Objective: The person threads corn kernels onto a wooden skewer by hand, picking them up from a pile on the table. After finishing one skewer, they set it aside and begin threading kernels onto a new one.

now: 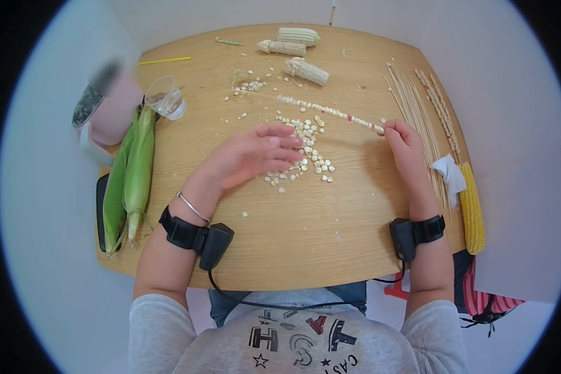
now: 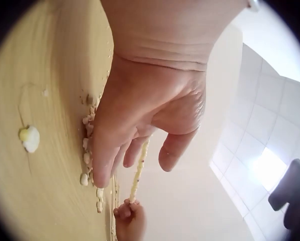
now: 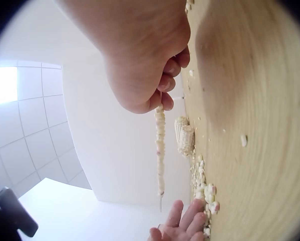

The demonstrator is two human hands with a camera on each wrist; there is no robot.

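A wooden desk fills our view, with ears in green husk along its left edge and a yellow cob along its right. Pale cobs lie at the far side.

Near the middle, the left hand reaches over the scattered corn, its fingers spread and relaxed; we cannot tell whether a kernel sits between them. The right hand is at work opposite, its fingers pinching one end of a skewer strung with kernels and raised above the desk, with a bare tip pointing away to the far left. More sticks lie beyond that hand.

Stringing corn looks to be the work here, and we would do it with the skewer steady and its point in plain sight, gripped just behind the last kernel so the row cannot slide off. From the loose kernels beneath the left hand, we would choose a plump, whole one, pinch it by its sides and bring its soft middle squarely onto the tip. Pushing gently and straight should spare it from splitting, and we would want our own fingers off the line of the point.
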